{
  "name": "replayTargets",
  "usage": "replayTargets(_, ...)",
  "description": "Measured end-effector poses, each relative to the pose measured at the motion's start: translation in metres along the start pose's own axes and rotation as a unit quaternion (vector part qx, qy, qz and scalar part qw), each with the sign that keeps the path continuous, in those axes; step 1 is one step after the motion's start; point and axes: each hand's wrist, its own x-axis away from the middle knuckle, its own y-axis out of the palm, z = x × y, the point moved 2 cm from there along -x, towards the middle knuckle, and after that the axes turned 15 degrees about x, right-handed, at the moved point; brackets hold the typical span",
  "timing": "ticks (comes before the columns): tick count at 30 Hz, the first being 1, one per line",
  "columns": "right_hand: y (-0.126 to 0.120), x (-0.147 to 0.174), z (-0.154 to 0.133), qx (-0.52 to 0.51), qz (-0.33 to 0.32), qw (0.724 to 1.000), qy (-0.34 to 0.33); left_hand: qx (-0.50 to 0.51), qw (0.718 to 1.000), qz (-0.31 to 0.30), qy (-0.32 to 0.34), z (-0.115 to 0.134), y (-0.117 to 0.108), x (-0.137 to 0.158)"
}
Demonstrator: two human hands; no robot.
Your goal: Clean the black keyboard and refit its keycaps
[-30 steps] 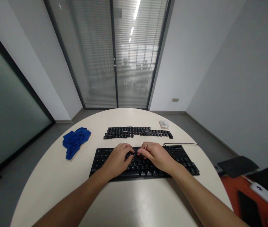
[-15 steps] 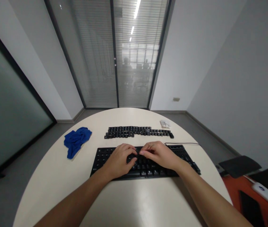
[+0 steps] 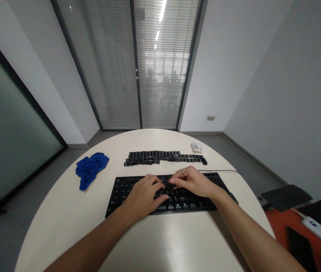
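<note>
A black keyboard (image 3: 123, 185) lies across the table in front of me, with its keys partly covered by both hands. My left hand (image 3: 146, 193) rests on its middle, fingers bent over the keys and the thumb held apart from them. Just to the right, my right hand (image 3: 191, 182) has thumb and fingertips pinched together low over the keys. Whatever sits in that pinch is too small and dark to make out. Behind the keyboard, loose black keycaps (image 3: 149, 156) are laid out in rows.
On the round pale table (image 3: 160, 241), a crumpled blue cloth (image 3: 92, 168) lies at left on something flat and pale. A small clear bag (image 3: 197, 147) sits at back right. The keyboard's cable (image 3: 222, 170) runs off the right edge. An orange chair (image 3: 279, 226) holds a dark phone-like slab.
The right hand has shifted slightly up and its fingertips are bunched differently. My left hand has slid a little, its thumb reaching further right. The keyboard's left end has moved slightly toward me.
</note>
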Motion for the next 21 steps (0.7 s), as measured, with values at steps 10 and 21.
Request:
replayTargets(10,-0.002,-0.001,0.015,-0.017,0.007,1.000,0.021,0.062,0.996,0.051,-0.039,-0.002,0.011,0.000)
replayTargets(21,0.003,-0.003,0.012,-0.053,0.035,0.998,0.019,0.069,0.995,0.066,-0.042,-0.001,0.010,-0.001)
